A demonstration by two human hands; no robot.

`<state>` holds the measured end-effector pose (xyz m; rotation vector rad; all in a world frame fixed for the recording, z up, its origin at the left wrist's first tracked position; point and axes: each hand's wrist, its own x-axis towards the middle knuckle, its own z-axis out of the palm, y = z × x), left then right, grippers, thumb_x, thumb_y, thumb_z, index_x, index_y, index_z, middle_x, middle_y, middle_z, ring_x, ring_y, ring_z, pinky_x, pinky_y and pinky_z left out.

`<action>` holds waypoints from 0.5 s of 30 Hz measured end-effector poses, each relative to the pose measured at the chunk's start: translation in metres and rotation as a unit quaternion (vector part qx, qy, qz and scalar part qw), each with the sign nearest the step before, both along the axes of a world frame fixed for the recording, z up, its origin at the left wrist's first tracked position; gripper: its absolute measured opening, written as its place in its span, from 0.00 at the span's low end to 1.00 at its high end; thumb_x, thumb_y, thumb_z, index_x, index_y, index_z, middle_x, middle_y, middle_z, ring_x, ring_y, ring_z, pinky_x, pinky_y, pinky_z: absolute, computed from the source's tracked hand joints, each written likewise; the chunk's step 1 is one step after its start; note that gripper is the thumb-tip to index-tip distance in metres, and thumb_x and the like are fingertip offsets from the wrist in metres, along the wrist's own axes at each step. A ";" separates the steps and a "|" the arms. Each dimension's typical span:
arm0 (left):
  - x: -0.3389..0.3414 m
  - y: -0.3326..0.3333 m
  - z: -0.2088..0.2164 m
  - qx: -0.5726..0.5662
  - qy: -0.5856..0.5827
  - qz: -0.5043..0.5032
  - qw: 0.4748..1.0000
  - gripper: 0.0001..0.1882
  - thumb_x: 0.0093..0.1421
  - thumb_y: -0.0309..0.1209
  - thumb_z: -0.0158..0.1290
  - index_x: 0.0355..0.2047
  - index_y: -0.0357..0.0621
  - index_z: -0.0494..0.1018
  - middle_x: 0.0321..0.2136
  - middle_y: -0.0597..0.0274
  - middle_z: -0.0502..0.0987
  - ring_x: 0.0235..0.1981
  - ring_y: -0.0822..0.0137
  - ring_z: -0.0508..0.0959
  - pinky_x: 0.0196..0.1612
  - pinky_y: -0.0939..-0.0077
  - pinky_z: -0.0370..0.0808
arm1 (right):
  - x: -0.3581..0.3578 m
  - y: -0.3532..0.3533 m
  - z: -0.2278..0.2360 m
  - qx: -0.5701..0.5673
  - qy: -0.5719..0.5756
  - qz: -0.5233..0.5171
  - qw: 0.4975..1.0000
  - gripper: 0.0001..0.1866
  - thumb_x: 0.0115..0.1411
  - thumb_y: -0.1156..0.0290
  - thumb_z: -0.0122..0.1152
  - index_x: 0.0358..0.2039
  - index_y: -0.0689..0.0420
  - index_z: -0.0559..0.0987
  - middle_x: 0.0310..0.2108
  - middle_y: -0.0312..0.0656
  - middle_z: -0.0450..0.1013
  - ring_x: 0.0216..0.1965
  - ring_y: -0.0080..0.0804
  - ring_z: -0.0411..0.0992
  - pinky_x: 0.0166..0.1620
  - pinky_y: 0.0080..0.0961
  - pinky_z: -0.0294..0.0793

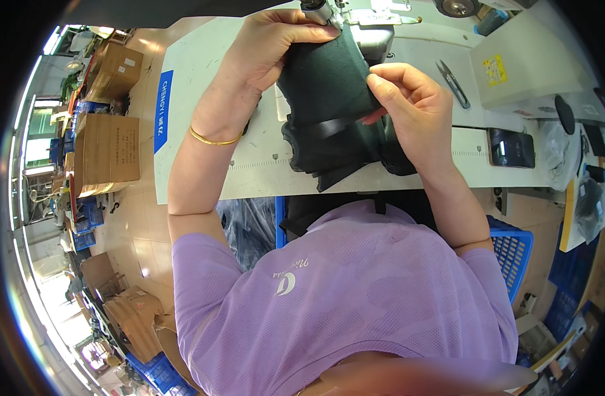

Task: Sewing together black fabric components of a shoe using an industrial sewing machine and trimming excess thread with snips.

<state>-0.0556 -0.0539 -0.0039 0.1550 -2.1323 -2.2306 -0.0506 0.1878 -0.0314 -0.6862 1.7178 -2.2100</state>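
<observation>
A dark green-black piece of fabric (329, 82) lies on the white sewing table, its upper edge at the needle area of a sewing machine (319, 12). My left hand (269, 43), with a gold bangle at the wrist, pinches the fabric's top edge close beside the presser foot. At the fabric's right edge, my right hand (411, 105) holds it between thumb and fingers, a little raised. More dark fabric (332, 155) is bunched below, reaching toward the table's near edge. The needle tip itself is too small to make out.
Thread snips (453, 84) and a black phone-like device (511, 147) lie on the table (441, 142) to the right. A pale machine housing (533, 72) stands beyond them. A blue plastic basket (513, 254) is below the table. Cardboard boxes (108, 148) stand on the floor at left.
</observation>
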 end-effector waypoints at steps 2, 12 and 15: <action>0.001 0.001 0.003 0.006 -0.019 0.007 1.000 0.08 0.55 0.18 0.61 0.36 0.32 0.79 0.34 0.55 0.82 0.39 0.68 0.81 0.48 0.77 0.74 | 0.001 0.000 0.000 -0.005 -0.006 0.002 1.000 0.08 0.63 0.73 0.58 0.35 0.65 0.79 0.23 0.35 0.76 0.24 0.17 0.74 0.30 0.18 0.78; 0.003 0.016 0.015 0.040 -0.059 0.017 0.997 0.09 0.53 0.13 0.57 0.35 0.36 0.78 0.32 0.58 0.81 0.34 0.68 0.80 0.41 0.77 0.77 | 0.000 0.000 -0.001 0.005 0.005 0.006 1.000 0.09 0.64 0.73 0.58 0.38 0.67 0.79 0.27 0.38 0.77 0.26 0.21 0.75 0.31 0.19 0.79; 0.003 0.016 0.017 0.040 -0.023 0.006 0.999 0.13 0.52 0.13 0.58 0.38 0.36 0.77 0.33 0.57 0.81 0.34 0.66 0.80 0.42 0.76 0.77 | 0.000 0.002 0.002 0.020 0.010 0.012 1.000 0.09 0.65 0.73 0.58 0.40 0.68 0.79 0.29 0.41 0.78 0.27 0.24 0.77 0.30 0.18 0.78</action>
